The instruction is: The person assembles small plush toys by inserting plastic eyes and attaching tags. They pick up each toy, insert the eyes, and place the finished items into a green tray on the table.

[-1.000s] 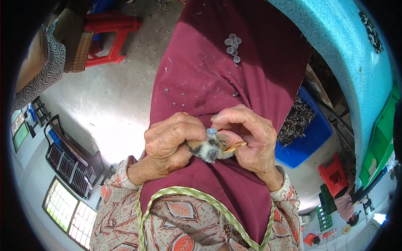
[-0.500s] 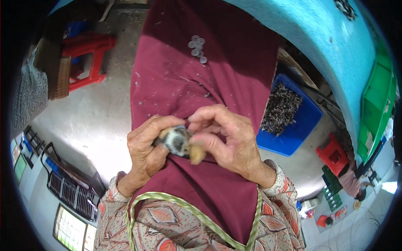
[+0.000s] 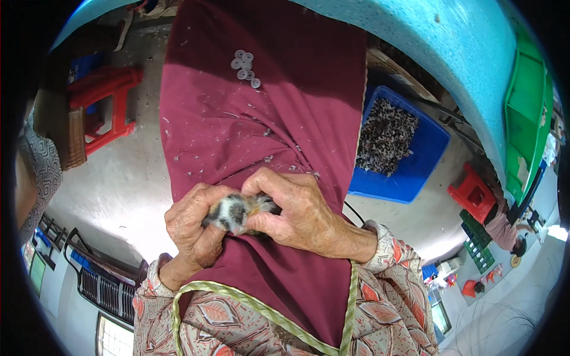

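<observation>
Over my lap, covered by a dark red cloth (image 3: pixel 255 127), both hands are closed on a small fluffy bundle (image 3: pixel 231 212) in black, white and tan. My left hand (image 3: pixel 191 222) grips its left side, thumb below and fingers above. At its other side my right hand (image 3: pixel 300 209) pinches a tan and dark tuft between thumb and forefinger. Whether the bundle is fur or feathers I cannot tell, and fingers cover much of it. Farther up the cloth lie several small clear plastic discs (image 3: pixel 246 66), amid pale scattered bits.
To the right, a blue tray (image 3: pixel 428 160) holds a heap of black and white scraps (image 3: pixel 386 136). A light blue curved surface (image 3: pixel 439 41) with a green tray (image 3: pixel 528 113) lies beyond. Red stools (image 3: pixel 475 193) stand on both sides. A person's patterned clothing (image 3: pixel 40 175) shows at far left.
My right hand, apart and blurred earlier beside a tan piece, has closed on the tuft at the bundle's right side. The view has shifted, so the surroundings appear farther left.
</observation>
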Action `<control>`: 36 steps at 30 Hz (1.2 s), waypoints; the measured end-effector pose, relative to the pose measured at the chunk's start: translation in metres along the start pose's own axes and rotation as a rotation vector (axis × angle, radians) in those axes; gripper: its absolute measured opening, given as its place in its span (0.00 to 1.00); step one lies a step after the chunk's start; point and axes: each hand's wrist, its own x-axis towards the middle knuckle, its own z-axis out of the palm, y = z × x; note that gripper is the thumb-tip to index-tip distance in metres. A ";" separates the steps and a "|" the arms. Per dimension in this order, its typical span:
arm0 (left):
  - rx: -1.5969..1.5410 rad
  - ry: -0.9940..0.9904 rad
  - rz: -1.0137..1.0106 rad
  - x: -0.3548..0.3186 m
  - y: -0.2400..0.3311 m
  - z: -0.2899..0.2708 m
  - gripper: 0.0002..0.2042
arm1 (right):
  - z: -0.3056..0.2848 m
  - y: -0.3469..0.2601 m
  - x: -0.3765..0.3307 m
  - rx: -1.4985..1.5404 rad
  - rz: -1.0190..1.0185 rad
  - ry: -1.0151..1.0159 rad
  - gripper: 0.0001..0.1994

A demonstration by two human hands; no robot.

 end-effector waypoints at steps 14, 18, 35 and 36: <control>-1.022 -0.245 -0.782 0.018 -0.011 -0.011 0.26 | -0.029 0.030 0.021 0.021 -0.213 0.041 0.08; -1.164 -0.605 -0.851 0.027 -0.010 -0.013 0.36 | -0.028 0.040 0.028 0.020 -0.346 0.066 0.06; -0.892 -0.516 -0.501 0.073 0.001 0.007 0.13 | -0.211 -0.107 -0.087 -0.846 -0.167 0.715 0.08; -0.910 -0.489 -0.464 0.073 -0.001 0.000 0.13 | -0.224 -0.128 -0.071 -0.754 -0.150 0.860 0.05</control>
